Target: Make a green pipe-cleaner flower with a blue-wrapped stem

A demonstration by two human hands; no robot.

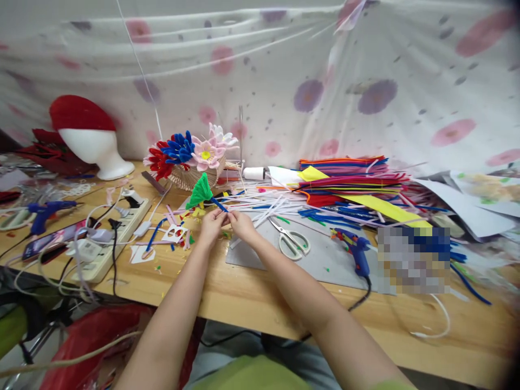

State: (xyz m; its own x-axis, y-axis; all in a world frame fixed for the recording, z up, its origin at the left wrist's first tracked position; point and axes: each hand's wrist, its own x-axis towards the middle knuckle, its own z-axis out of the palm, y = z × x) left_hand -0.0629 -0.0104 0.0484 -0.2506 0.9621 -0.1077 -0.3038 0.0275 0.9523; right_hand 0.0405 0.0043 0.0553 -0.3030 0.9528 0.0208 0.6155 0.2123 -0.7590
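Note:
My left hand (212, 225) and my right hand (242, 224) meet over the table, fingers closed in a pinch on a blue pipe-cleaner stem (218, 204). At the stem's upper left end is a green fan-shaped piece (200, 192), tilted away from me. The fingertips hide the stem's lower end. Just behind stands a basket (194, 177) of red, blue, pink and white pipe-cleaner flowers (206, 153). Scissors (293, 241) with pale handles lie on a grey mat (260, 253) to the right of my hands.
A blue glue gun (357, 254) rests on the mat's right side, another glue gun (43, 214) at far left. Bundled pipe cleaners (357, 184) lie at the back. A power strip (117, 244) with tangled cables and a mannequin head (91, 135) are at left.

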